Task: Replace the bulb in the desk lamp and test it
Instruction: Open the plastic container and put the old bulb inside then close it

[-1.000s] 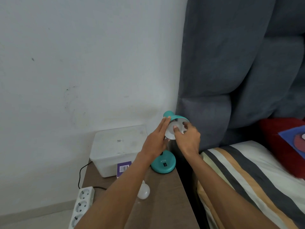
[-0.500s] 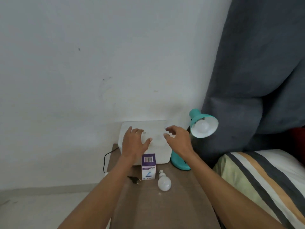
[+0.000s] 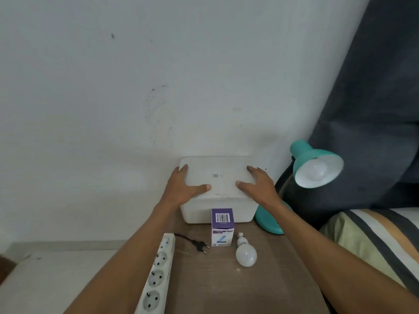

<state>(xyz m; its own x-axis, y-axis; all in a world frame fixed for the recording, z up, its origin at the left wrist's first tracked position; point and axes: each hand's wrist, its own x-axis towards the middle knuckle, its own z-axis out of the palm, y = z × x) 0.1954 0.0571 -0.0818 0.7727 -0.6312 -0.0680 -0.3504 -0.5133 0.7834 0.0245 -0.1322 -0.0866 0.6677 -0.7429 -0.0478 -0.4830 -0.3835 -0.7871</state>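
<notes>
A teal lamp (image 3: 317, 165) holds a white bulb (image 3: 316, 171); the storage box (image 3: 217, 177) and loose bulb (image 3: 246, 254) are white, the carton (image 3: 222, 226) purple over white, the table (image 3: 260, 291) brown, the bedding (image 3: 374, 241) striped black, white, tan

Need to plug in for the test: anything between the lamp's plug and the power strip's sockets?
Nothing visible. The plug lies loose on the table right beside the power strip; its sockets face up, uncovered.

Two bulbs: one in the lamp (image 3: 314, 171), one loose (image 3: 246, 256). One teal lamp (image 3: 303, 155), one white box (image 3: 217, 175), one purple carton (image 3: 222, 225), one power strip (image 3: 156, 279), one plug (image 3: 200, 245), two hands: left (image 3: 181, 189), right (image 3: 258, 189).
</notes>
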